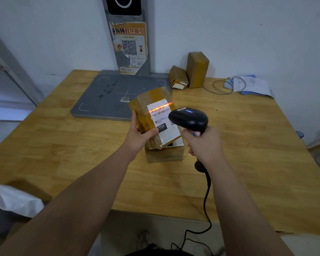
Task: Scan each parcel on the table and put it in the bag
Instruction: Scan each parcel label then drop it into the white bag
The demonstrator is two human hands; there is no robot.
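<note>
Over the table (63,154), parcel (151,108) in left grip (139,137), scanner (188,119) beside it.

1. A flat grey pad (100,100) carries a small sticker (125,99) near its front edge.
2. A grey post (126,18) rises at the pad's back, bearing a torn orange poster (129,47) with a QR code.
3. A grey cable (222,87) loops just beside white papers (251,85), far right.
4. A white wall (248,34) stands behind.
</note>
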